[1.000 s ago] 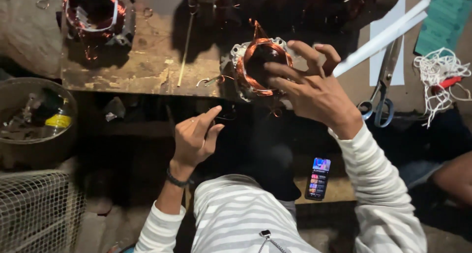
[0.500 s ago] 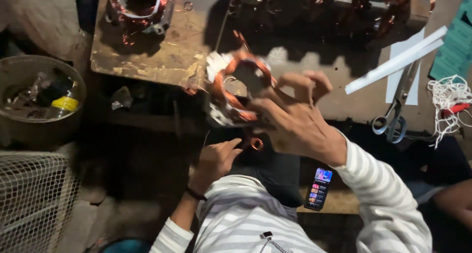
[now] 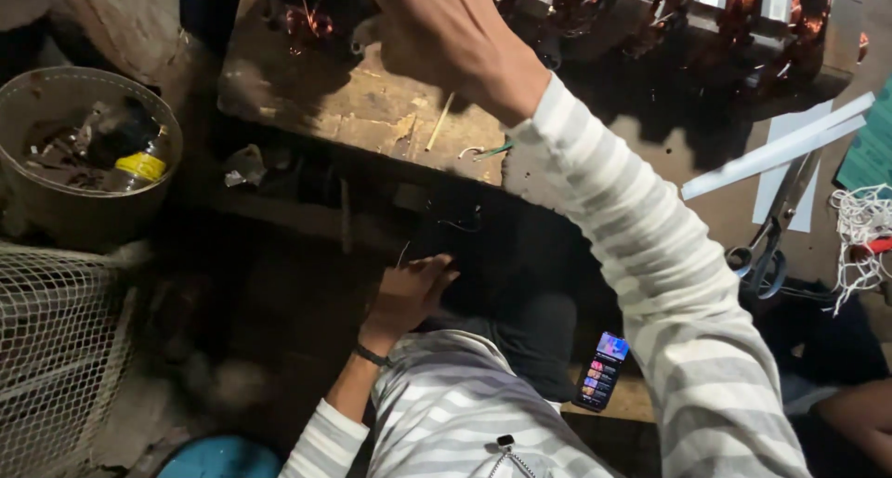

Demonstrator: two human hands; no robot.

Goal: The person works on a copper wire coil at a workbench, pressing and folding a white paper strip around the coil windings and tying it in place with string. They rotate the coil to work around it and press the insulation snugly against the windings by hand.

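Right hand (image 3: pixel 437 32): raised to the far edge of the workbench (image 3: pixel 372 116), seen from the back; fingers run out of frame at the top, so can't tell if it grips anything.
Right sleeve (image 3: pixel 650 255): grey and white stripes, crosses the frame diagonally from near right to far centre.
Left hand (image 3: pixel 409 292): low, near centre, below the bench front edge; fingers loosely extended, nothing visibly in it, resting at the dark area by the knee.
Left wrist: dark band (image 3: pixel 372 355).
Copper windings (image 3: pixel 307 13): far left of the right hand, on the bench top, partly in shadow.
Row of wound parts (image 3: pixel 706 4): along the far edge, right of the hand, copper colour showing.
Thin stick (image 3: pixel 439 120): lying on the bench, just near of the right wrist.
Scissors (image 3: pixel 771 246): right side, handles toward the near side.
White strips (image 3: pixel 780 148): right, angled, just above the scissors.
Phone (image 3: pixel 602 371): screen lit, near centre-right, beside the leg.
Round tub (image 3: pixel 84 153): far left, holds scrap and a yellow piece.
Wire mesh (image 3: pixel 56 348): near left.
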